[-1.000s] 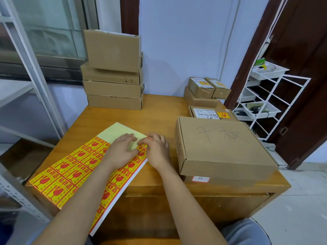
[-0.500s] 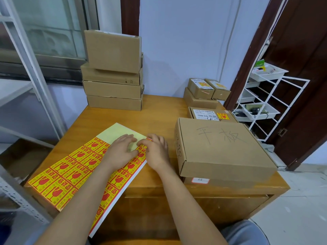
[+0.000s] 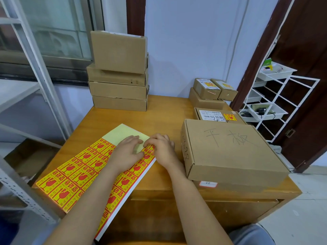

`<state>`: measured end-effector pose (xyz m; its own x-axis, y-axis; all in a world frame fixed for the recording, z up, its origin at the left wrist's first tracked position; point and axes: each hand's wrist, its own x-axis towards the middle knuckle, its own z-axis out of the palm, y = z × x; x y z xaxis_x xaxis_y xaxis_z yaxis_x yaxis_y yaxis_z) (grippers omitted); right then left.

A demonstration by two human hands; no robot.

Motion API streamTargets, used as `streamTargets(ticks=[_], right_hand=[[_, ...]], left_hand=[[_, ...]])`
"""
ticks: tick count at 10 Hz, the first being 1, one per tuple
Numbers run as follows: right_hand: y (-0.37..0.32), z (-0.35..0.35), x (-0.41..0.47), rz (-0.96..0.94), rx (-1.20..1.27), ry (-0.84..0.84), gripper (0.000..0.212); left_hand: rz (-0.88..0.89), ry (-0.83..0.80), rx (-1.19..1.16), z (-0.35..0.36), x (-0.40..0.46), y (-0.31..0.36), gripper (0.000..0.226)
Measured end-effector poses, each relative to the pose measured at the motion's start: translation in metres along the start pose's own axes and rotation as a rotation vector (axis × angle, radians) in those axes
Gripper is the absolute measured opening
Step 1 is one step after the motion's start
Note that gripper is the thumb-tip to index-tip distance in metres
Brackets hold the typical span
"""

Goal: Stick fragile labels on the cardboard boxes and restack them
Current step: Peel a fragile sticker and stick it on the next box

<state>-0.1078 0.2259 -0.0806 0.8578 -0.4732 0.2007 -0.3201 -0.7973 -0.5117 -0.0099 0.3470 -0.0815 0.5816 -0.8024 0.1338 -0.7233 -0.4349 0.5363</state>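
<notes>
A big sheet of labels (image 3: 85, 174) lies on the near left part of the tabletop (image 3: 166, 110). The labels are yellow with red pictures. The far end of the sheet is bare and pale, so some labels look already used. Many are left.

Both hands rest on the sheet where the bare part begins. The left hand (image 3: 126, 153) lies flat with straight fingers and presses the sheet down. The right hand (image 3: 162, 149) has bent fingers at the edge of a label, as if picking at it. I cannot tell if it has a label pinched yet.

Just to the right sits a big flat box (image 3: 230, 151) with writing on top. It shows no yellow label, so it may be next.

Behind it, a smaller box (image 3: 219, 114) has a label on. Two little boxes (image 3: 215, 89) farther back have labels too.

At the far left stands a stack of boxes (image 3: 118, 82). No labels show there, so that work looks not yet done.
</notes>
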Motion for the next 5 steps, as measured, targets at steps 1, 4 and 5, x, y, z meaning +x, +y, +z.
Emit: streamTargets(ticks=[1,4,5], right_hand=[[0.0040,-0.0001,0.0042,-0.034,0.007,-0.003,0.041],[0.0082,0.0052,0.0073,-0.086,-0.054,0.010,0.028],[0.0065,0.0061,0.0072,-0.106,-0.089,-0.012,0.030]], left_hand=[[-0.002,0.003,-0.007,0.0002,0.0003,-0.0002,0.047],[0.007,0.006,-0.006,-0.0003,0.0008,0.0000,0.046],[0.005,0.002,-0.008,-0.0003,0.0007,-0.0003,0.044]])
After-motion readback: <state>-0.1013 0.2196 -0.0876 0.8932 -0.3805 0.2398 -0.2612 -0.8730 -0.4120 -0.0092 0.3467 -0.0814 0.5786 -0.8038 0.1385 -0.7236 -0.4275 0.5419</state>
